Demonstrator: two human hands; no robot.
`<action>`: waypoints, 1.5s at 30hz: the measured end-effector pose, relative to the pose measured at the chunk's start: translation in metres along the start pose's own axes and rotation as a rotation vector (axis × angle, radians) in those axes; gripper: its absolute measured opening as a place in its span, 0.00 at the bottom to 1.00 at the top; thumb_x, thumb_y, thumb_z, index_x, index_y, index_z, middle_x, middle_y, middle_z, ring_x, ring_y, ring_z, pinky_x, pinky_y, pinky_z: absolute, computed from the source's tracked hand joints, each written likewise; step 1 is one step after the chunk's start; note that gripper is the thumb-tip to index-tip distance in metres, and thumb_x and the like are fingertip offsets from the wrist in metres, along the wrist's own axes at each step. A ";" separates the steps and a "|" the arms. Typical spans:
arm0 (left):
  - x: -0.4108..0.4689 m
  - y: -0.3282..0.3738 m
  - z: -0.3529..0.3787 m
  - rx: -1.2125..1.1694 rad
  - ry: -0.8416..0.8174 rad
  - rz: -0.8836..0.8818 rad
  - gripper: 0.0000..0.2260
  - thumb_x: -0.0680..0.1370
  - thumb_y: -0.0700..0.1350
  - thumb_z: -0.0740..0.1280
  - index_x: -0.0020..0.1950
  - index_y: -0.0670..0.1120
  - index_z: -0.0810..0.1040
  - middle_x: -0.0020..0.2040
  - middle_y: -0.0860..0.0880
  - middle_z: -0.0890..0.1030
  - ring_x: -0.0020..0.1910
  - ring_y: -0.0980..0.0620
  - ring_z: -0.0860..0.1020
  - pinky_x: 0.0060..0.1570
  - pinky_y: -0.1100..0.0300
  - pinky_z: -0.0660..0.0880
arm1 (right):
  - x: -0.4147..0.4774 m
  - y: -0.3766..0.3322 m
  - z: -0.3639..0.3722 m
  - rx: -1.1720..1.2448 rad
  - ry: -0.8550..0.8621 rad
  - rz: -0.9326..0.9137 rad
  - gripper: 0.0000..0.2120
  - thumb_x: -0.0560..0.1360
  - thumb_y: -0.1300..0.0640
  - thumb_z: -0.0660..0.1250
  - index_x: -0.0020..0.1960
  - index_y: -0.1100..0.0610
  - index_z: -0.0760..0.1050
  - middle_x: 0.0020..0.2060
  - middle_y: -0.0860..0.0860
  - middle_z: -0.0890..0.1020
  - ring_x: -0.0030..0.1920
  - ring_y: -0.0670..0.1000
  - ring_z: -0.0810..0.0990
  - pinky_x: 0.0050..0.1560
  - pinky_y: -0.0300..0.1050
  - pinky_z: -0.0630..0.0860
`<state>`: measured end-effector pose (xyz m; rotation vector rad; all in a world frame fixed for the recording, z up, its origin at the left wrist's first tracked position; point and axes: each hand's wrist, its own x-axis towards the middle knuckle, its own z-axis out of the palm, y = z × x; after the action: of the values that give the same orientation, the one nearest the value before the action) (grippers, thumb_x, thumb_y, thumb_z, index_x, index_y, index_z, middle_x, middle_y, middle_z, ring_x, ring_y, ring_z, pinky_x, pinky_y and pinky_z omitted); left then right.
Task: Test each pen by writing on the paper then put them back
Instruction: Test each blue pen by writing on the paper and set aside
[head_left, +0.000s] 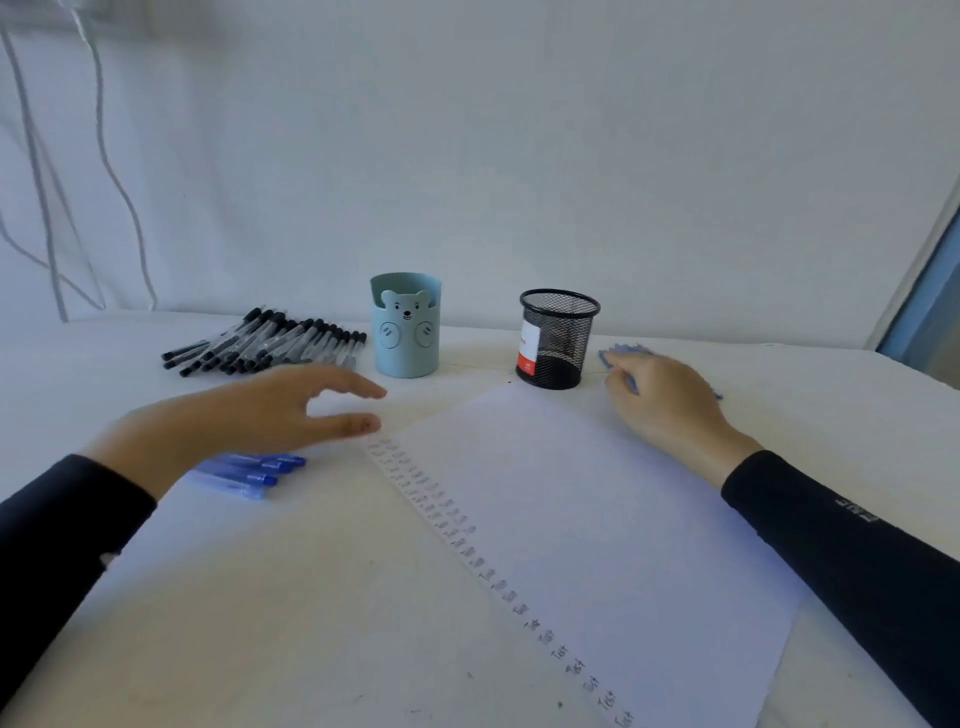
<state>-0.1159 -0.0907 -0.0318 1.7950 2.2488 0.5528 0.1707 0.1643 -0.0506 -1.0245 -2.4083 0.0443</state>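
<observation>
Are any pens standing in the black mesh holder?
No, the black mesh holder looks empty; the black pens lie piled to its left.

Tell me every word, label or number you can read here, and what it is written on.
"Test": handwritten repeatedly down the edge of the paper; upper rows too blurred to read.
Red and white label on the black mesh holder: too small to read.
Pale mark on the right sleeve: unreadable.
Blue bear cup: a face, no words.
</observation>
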 end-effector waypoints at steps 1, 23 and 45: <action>-0.002 -0.002 -0.007 0.012 0.034 -0.003 0.16 0.71 0.66 0.66 0.58 0.67 0.77 0.61 0.67 0.74 0.59 0.67 0.72 0.63 0.64 0.66 | -0.004 -0.009 -0.002 0.046 0.073 -0.022 0.14 0.79 0.56 0.56 0.50 0.59 0.80 0.53 0.57 0.83 0.60 0.57 0.78 0.55 0.50 0.75; -0.001 0.042 0.023 -0.113 0.150 0.192 0.03 0.75 0.48 0.73 0.48 0.53 0.83 0.46 0.57 0.82 0.44 0.60 0.78 0.40 0.72 0.69 | -0.025 -0.045 0.012 0.326 0.007 -0.420 0.09 0.75 0.60 0.66 0.50 0.51 0.83 0.48 0.41 0.82 0.53 0.47 0.80 0.52 0.54 0.78; 0.006 0.004 0.012 -0.003 0.217 0.059 0.08 0.77 0.53 0.66 0.56 0.57 0.78 0.52 0.62 0.78 0.52 0.66 0.75 0.54 0.61 0.76 | -0.022 -0.065 -0.043 1.223 -0.324 0.051 0.07 0.69 0.64 0.73 0.44 0.56 0.78 0.34 0.49 0.78 0.32 0.46 0.74 0.39 0.38 0.72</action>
<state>-0.1093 -0.0827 -0.0407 1.8866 2.3353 0.7966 0.1606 0.0954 -0.0084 -0.4678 -1.9676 1.5586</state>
